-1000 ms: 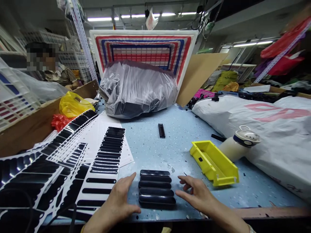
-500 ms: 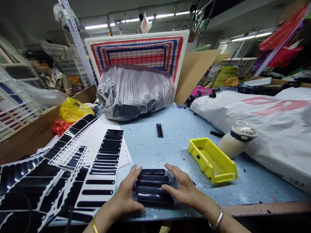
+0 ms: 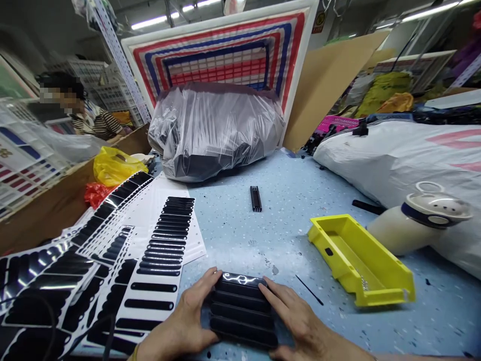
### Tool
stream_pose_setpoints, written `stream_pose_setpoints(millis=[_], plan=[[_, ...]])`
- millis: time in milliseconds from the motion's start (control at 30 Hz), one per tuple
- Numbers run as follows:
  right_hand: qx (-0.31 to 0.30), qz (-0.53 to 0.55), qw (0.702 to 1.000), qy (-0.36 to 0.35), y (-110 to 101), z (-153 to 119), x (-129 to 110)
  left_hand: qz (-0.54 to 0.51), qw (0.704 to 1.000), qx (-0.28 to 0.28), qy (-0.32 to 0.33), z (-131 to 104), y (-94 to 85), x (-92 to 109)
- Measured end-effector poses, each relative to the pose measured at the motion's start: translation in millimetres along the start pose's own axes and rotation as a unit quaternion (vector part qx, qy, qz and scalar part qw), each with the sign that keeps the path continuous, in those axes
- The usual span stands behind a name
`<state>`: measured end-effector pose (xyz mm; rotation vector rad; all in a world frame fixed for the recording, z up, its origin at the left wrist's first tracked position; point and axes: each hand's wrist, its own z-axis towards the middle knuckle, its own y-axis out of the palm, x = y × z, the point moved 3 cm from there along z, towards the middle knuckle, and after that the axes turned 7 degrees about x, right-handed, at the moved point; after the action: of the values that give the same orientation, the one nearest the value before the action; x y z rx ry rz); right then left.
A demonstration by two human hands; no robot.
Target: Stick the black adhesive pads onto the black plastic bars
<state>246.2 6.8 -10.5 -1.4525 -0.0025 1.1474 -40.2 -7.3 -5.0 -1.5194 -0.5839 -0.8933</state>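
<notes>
Several long black bars (image 3: 242, 311) with rounded ends lie side by side on the blue speckled table in front of me. The far one shines in the light. My left hand (image 3: 188, 313) presses on their left ends, fingers at the far side and thumb near the front. On their right ends rests my right hand (image 3: 296, 316), fingers bent over the edge and thumb low at the near corner. To the left, a white sheet (image 3: 145, 318) carries rows of black strips with rounded ends. A small black bundle of narrow pieces (image 3: 256, 199) lies farther back.
A yellow open bin (image 3: 361, 260) with tiny pieces stands right, near a cream bottle (image 3: 409, 225). A thin black stick (image 3: 309, 290) lies nearby. Behind are a plastic-covered heap (image 3: 218, 133) and a striped crate (image 3: 225, 60). A white sack (image 3: 383, 150) borders the right. Another person sits far left.
Both hands have closed in on the bar ends, and the bars now sit tightly together in an even block. The view has shifted, so the bin and bottle appear farther right.
</notes>
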Motion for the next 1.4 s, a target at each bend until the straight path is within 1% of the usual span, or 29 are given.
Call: stream_pose_setpoints(millis=[67,100,167,200,267,333,367,400,433,500,567,633,733,833,900,967,1067,1133,1200,1300,1400], plan=[[0.016,0.033,0.999,0.032,1,4,7,-0.054,0.998,-0.005,-0.043,5,-6.4,1],[0.024,0.058,0.996,0.063,0,9,11,-0.087,0.994,-0.010,-0.070,8,-9.9,0],[0.021,0.135,0.979,0.154,-5,26,22,-0.161,0.979,-0.009,-0.126,21,-17.2,-3],[0.011,0.186,0.961,0.204,-9,38,27,-0.196,0.969,0.005,-0.152,30,-21.2,-5],[-0.023,0.298,0.910,0.288,-19,67,34,-0.247,0.949,0.036,-0.193,51,-27.5,-6],[-0.053,0.367,0.870,0.325,-30,97,37,-0.266,0.937,0.036,-0.224,76,-29.7,-3],[-0.064,0.378,0.860,0.337,-34,111,38,-0.266,0.934,0.025,-0.238,88,-29.2,-1],[-0.076,0.374,0.856,0.348,-37,122,40,-0.264,0.931,0.008,-0.253,99,-27.9,0],[-0.087,0.361,0.856,0.361,-39,132,42,-0.256,0.929,-0.008,-0.268,109,-26.1,2],[-0.109,0.324,0.861,0.378,-40,145,46,-0.200,0.936,-0.036,-0.287,126,-22.1,1],[-0.128,0.290,0.864,0.390,-39,153,50,-0.114,0.950,-0.057,-0.284,138,-19.0,-1],[-0.142,0.243,0.875,0.393,-39,159,54,-0.037,0.959,-0.058,-0.275,147,-18.4,-3],[-0.147,0.148,0.895,0.393,-42,167,61,0.048,0.969,-0.020,-0.242,156,-24.2,-1],[-0.120,0.073,0.908,0.395,-49,177,67,0.138,0.972,0.036,-0.187,162,-33.1,7],[-0.091,0.030,0.919,0.383,-54,181,68,0.182,0.968,0.052,-0.166,165,-35.6,11],[-0.066,-0.005,0.932,0.356,-60,179,63,0.213,0.963,0.052,-0.156,167,-36.0,13],[-0.047,-0.054,0.950,0.303,-66,164,46,0.240,0.958,0.053,-0.147,163,-38.3,14],[-0.042,-0.083,0.957,0.276,-65,148,34,0.244,0.958,0.056,-0.138,154,-41.6,15],[-0.050,-0.106,0.960,0.254,-60,132,25,0.240,0.961,0.055,-0.126,139,-43.5,15],[-0.062,-0.122,0.964,0.227,-47,119,21,0.183,0.975,0.056,-0.113,119,-39.7,14],[-0.042,-0.124,0.970,0.204,-34,121,26,0.107,0.987,0.056,-0.108,112,-30.3,11]])
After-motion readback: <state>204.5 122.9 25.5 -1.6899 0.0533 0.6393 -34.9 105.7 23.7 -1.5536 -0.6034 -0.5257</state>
